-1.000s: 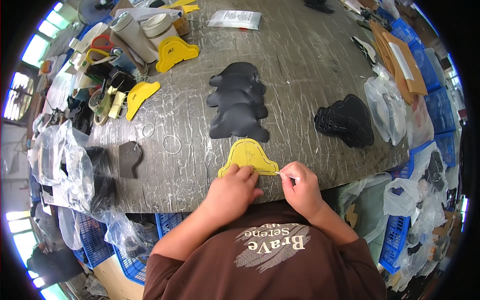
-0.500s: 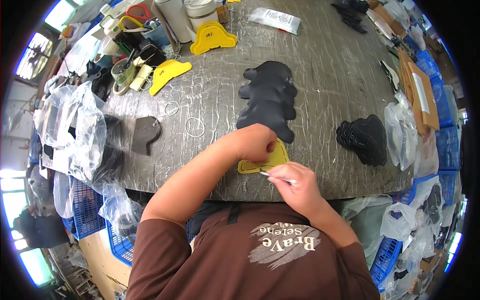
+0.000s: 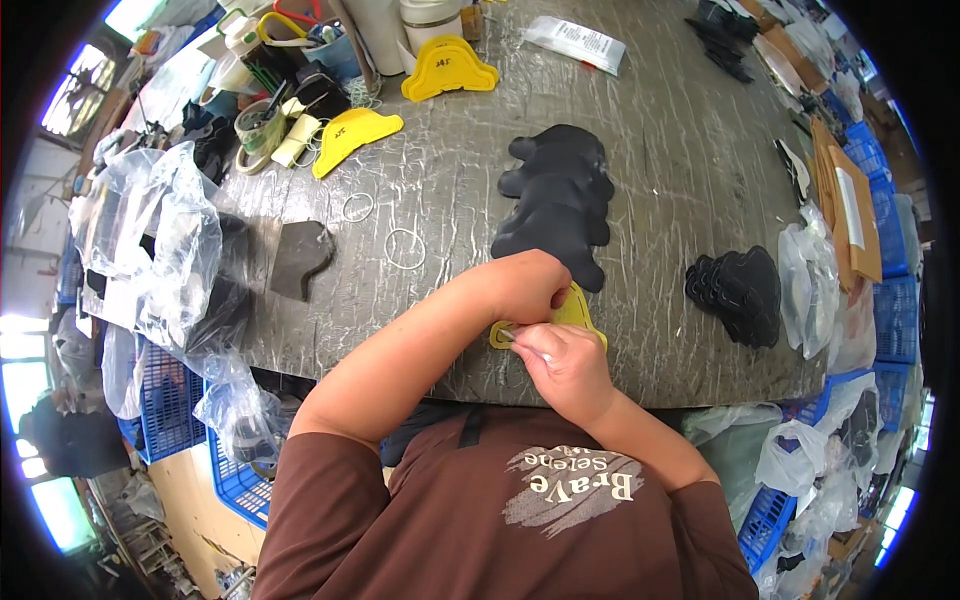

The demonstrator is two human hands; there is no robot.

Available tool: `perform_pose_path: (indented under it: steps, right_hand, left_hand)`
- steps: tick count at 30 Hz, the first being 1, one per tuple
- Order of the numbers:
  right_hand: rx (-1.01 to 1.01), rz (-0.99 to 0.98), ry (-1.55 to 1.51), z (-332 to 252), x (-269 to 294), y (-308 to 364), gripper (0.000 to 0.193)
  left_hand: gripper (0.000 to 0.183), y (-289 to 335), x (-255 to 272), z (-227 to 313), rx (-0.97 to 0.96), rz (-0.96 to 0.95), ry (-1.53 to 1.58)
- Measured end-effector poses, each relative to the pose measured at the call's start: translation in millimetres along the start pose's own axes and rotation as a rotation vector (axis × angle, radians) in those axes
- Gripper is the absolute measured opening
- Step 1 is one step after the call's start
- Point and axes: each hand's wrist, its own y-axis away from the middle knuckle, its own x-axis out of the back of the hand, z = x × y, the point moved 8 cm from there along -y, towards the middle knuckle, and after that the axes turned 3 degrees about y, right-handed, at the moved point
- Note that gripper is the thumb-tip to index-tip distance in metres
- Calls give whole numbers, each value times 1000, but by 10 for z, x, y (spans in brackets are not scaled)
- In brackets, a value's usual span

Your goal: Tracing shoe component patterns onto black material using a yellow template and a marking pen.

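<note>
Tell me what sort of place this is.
Probably a small workshop for flat shaped parts: yellow templates and a stack of matching black pieces lie on a worn worktable, with blue plastic crates around it.

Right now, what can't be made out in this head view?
Head view:
Yellow bell-shaped template: partly hidden by the bare left hand and bare right hand.
Slim pale tool: mostly hidden by the right hand's grip.
Tall white cylinder: cut off by the top edge.
</note>
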Motion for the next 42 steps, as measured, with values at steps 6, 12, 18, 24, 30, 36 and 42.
perform_pose_path:
  steps: [6, 12, 18, 24, 30, 36, 42]
  right_hand:
    - [12, 4, 32, -33, -11, 4, 15]
    - [-48, -93, -2, 5, -51, 27, 13]
    - [-187, -50, -104, 108, 25, 89, 9]
    - [-234, -30, -109, 184, 117, 111, 8]
    - [-305, -2, -125, 294, 214, 169, 8]
    - [-332, 29, -129, 367, 277, 209, 8]
    - [-345, 33, -110, 385, 327, 228, 8]
  left_hand:
    - [23, -13, -9, -13, 0, 4, 4]
    - [22, -18, -25, -7, -9, -6, -9]
    - [22, -8, -19, 1, 4, -12, -10]
    - [24, -7, -26, -7, 14, -18, -21]
    - [25, -7, -13, 8, 3, -12, -45]
    - [24, -2, -16, 13, 17, -25, -50]
    - [25, -6, -20, 11, 25, -40, -47]
